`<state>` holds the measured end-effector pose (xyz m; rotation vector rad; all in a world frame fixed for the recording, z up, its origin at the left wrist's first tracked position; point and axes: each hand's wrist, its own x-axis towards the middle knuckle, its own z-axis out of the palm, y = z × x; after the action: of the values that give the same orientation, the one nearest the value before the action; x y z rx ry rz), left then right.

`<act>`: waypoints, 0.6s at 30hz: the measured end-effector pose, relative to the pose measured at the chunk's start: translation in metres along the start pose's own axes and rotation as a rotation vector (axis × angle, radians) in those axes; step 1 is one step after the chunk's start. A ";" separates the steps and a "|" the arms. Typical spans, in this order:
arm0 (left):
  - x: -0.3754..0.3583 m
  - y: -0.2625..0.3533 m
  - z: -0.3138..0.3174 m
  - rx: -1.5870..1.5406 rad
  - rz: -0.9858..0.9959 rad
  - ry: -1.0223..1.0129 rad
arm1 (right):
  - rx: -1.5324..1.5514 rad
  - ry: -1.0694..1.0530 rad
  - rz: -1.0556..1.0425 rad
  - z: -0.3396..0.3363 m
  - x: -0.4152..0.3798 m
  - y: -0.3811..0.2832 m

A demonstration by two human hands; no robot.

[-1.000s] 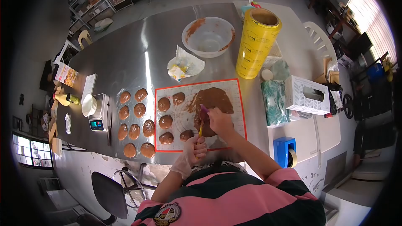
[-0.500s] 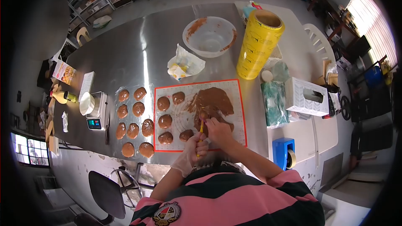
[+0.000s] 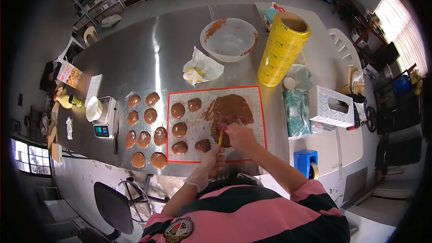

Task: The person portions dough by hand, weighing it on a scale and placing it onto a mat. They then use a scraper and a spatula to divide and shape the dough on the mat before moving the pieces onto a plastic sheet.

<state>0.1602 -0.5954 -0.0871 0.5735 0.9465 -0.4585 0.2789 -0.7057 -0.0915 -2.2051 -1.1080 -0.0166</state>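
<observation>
My left hand point(image 3: 208, 163), in a clear glove, is closed around the lower part of a yellow-handled tool point(image 3: 220, 141). The tool's pinkish upper end is smeared brown, and its exact kind cannot be made out. Pinched at that upper end are the fingers of my right hand point(image 3: 240, 137). Beneath them, a broad brown chocolate-like spread point(image 3: 231, 107) covers the right side of a red-edged baking mat point(image 3: 193, 158). Several brown mounds lie on the mat's left side, one mound point(image 3: 202, 145) close to my left hand.
Clear plastic point(image 3: 146, 152) with several brown mounds lies left of the mat. Behind stand a smeared bowl point(image 3: 228, 40), a crumpled wrapper point(image 3: 201, 69) and a tall yellow film roll point(image 3: 283, 49). A digital scale point(image 3: 105, 116) is at left; a white box point(image 3: 332, 105) sits right.
My right hand has shifted slightly right and up along the tool's upper end. My left hand stays on the handle, the tool tilting a little. The whole view has shifted slightly.
</observation>
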 end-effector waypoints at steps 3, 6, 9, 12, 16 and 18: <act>0.000 0.000 0.007 0.094 0.015 0.081 | -0.107 -0.148 0.014 0.021 -0.004 0.008; -0.006 0.000 0.009 0.189 0.005 0.048 | -0.176 -0.064 0.003 0.031 0.006 0.022; -0.024 0.000 0.014 0.211 0.079 0.073 | -0.160 -0.041 0.154 0.025 0.013 0.027; -0.038 0.006 -0.011 0.264 0.150 0.086 | -0.051 0.116 0.241 0.022 0.015 0.045; -0.051 0.011 -0.013 0.648 0.805 0.290 | 0.180 0.058 0.478 -0.005 0.012 0.046; -0.058 0.020 0.005 0.772 1.089 0.335 | 0.244 0.069 0.531 -0.019 0.009 0.041</act>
<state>0.1455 -0.5770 -0.0298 1.7757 0.6057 0.3072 0.3192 -0.7271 -0.0966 -2.1865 -0.4350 0.2561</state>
